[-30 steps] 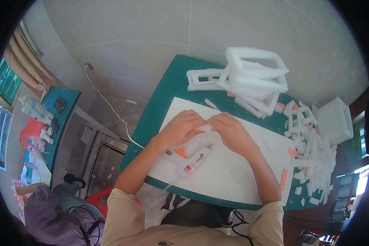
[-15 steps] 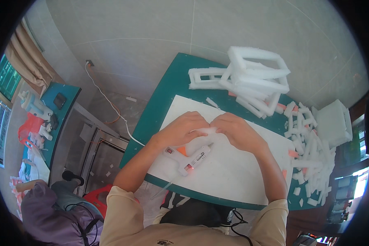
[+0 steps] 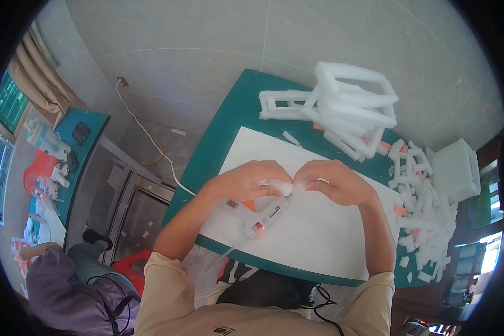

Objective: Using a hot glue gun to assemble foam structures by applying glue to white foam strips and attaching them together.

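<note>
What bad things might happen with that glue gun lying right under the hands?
The glue gun lies lit on the white sheet, just under the left hand, so a wrist might brush its hot tip. Both hands press a small foam piece; the right hand could get glue on it.

Two hands, the left hand (image 3: 245, 180) and the right hand (image 3: 336, 182), meet at mid-frame. One glue gun (image 3: 259, 215) lies just below them. One white board (image 3: 313, 224) covers one green table (image 3: 238, 120). Foam frames (image 3: 347, 109) upper right: at least two. Loose foam bits (image 3: 417, 207) at right: too many to count.
</note>
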The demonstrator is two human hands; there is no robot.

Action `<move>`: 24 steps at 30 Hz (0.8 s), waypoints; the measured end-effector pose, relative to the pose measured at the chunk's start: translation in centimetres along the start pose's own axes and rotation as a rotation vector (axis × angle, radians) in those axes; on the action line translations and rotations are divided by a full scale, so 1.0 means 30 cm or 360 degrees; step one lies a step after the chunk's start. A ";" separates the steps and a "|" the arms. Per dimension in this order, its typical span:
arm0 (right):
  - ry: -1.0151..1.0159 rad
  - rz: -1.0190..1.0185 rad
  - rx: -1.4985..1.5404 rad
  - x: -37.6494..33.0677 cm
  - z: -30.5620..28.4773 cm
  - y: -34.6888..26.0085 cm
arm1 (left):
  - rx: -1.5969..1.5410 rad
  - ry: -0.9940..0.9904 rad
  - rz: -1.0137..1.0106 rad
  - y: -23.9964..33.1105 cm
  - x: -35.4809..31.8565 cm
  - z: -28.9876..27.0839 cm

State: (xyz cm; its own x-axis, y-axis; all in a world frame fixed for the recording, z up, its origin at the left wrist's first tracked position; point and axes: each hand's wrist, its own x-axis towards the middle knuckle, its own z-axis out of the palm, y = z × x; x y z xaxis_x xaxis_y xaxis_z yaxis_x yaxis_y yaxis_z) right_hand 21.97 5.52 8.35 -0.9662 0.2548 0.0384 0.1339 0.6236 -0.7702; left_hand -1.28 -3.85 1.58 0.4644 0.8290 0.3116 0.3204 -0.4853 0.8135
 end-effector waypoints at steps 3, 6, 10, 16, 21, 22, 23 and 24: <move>0.0006 0.0019 -0.0042 -0.005 0.000 -0.004 | -0.0010 -0.0022 -0.0032 0.008 0.001 -0.003; -0.0003 -0.0003 -0.0018 -0.013 -0.004 -0.006 | -0.0017 -0.0062 -0.0055 0.005 0.002 -0.001; 0.0002 -0.0039 -0.0007 -0.030 -0.013 -0.021 | -0.0173 -0.0072 -0.0029 0.012 0.012 0.007; -0.0042 -0.0143 -0.0005 -0.091 -0.071 -0.004 | -0.0560 -0.0066 -0.0057 0.014 -0.040 -0.057; 0.0532 0.0347 -0.0026 -0.229 -0.123 0.093 | -0.0664 0.0388 0.0218 -0.022 -0.053 -0.121; 0.0521 0.0340 -0.0028 -0.234 -0.107 0.095 | -0.0728 0.0473 0.0118 -0.034 -0.047 -0.120; 0.0556 0.0340 -0.0224 -0.241 -0.089 0.095 | -0.0791 0.0557 0.0017 -0.041 -0.043 -0.117; 0.0591 0.0337 -0.0419 -0.250 -0.072 0.093 | -0.0786 0.0567 0.0014 -0.044 -0.041 -0.114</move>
State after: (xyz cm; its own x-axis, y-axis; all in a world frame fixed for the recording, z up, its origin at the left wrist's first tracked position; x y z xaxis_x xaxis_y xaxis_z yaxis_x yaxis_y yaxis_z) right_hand 30.07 6.94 7.27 -0.7745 0.6122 0.1594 0.4162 0.6829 -0.6004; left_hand -5.10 -3.27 1.81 0.1332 0.9088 0.3953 -0.1426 -0.3772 0.9151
